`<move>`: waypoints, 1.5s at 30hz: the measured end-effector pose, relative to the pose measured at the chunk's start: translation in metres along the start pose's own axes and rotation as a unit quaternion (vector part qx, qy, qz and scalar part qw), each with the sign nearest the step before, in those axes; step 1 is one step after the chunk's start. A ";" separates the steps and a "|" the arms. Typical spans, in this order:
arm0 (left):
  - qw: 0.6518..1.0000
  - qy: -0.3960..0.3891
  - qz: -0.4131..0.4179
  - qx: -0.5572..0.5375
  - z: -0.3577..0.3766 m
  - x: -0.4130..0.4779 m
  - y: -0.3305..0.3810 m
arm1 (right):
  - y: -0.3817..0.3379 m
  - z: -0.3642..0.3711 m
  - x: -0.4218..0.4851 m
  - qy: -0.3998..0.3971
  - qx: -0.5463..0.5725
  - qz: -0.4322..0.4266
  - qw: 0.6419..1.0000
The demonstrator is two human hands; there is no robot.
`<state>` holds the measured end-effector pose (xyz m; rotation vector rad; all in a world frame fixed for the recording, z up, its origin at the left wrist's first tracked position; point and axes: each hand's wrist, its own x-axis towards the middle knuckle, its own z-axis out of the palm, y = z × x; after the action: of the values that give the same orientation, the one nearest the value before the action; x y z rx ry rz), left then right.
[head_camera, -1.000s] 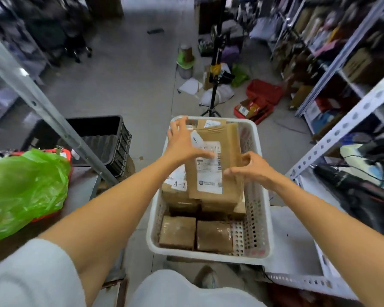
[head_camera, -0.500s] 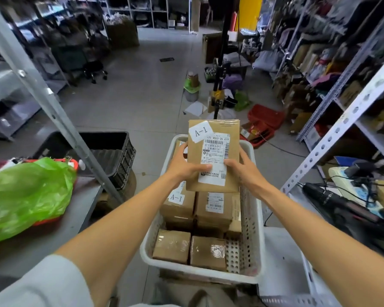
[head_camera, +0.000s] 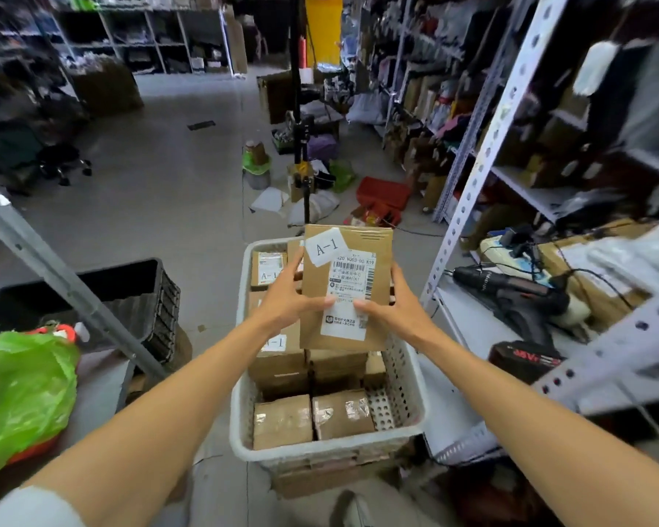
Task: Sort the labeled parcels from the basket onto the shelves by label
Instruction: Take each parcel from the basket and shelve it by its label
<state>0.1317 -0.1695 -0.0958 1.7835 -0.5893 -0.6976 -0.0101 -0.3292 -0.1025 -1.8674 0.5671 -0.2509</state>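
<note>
Far to the left of the left hand, a green plastic bag (head_camera: 20, 393) is seen lying on a grey worktop (head_camera: 101, 378). Behind it, a black crate (head_camera: 130, 294) is placed on the floor, partly crossed by a slanted metal post (head_camera: 54, 275).

The parcel (head_camera: 373, 245) is held upright between the two hands, above the far part of the basket (head_camera: 331, 448), with its front turned to the camera. It is gripped at its left edge by the left hand (head_camera: 286, 302): the thumb is laid on the front and the fingers are curled behind. A white A-1 sticker (head_camera: 326, 247) is fixed, a little tilted, near the upper left corner of the parcel. A printed shipping label (head_camera: 349, 298) (with a barcode at its top) is placed below it. The right edge is gripped by the right hand (head_camera: 392, 310), whose thumb is pressed on the lower part of the shipping label.

Under the hands, the white perforated basket is filled with other parcels (head_camera: 282, 422) of brown cardboard. On one of them, just left of the left hand, "A-1" can also be read.

To the right of the right hand, a white metal shelf (head_camera: 468, 329) is seen. On it, a black power tool (head_camera: 510, 290) with a cable is lying, and a black battery pack (head_camera: 522, 359) is placed in front of it.
</note>
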 end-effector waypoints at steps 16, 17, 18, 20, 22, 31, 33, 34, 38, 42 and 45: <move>0.954 -0.274 0.099 0.069 0.074 -0.113 -0.022 | 0.027 0.014 -0.227 0.192 0.074 0.125 0.971; 0.953 -0.279 0.098 0.071 0.078 -0.123 -0.021 | 0.027 0.014 -0.240 0.196 0.073 0.129 0.969; 0.951 -0.284 0.096 0.073 0.083 -0.133 -0.021 | 0.028 0.012 -0.251 0.200 0.072 0.136 0.968; 0.948 -0.296 0.093 0.070 0.096 -0.149 -0.019 | 0.028 0.005 -0.271 0.208 0.081 0.145 0.964; 0.947 -0.300 0.094 0.066 0.114 -0.168 -0.013 | 0.028 -0.005 -0.297 0.223 0.080 0.145 0.961; 0.891 -0.423 0.158 0.058 0.271 -0.283 0.051 | 0.026 -0.080 -0.488 0.406 0.090 0.160 0.895; 0.869 -0.453 0.184 0.072 0.310 -0.314 0.065 | 0.028 -0.092 -0.537 0.462 0.080 0.171 0.866; 0.857 -0.472 0.191 0.077 0.329 -0.330 0.072 | 0.028 -0.096 -0.561 0.489 0.074 0.178 0.851; 0.793 -0.572 0.205 0.049 0.398 -0.401 0.098 | 0.029 -0.107 -0.654 0.584 0.054 0.200 0.785; 0.712 -0.658 0.241 0.042 0.451 -0.474 0.117 | 0.017 -0.102 -0.735 0.673 0.041 0.206 0.710; 0.655 -0.707 0.262 0.049 0.476 -0.527 0.128 | 0.000 -0.087 -0.783 0.721 0.027 0.225 0.655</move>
<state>-0.5836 -0.1600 -0.0005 0.6782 -2.0889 -1.5752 -0.7233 -0.0119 0.0055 -1.0211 2.0074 -1.4293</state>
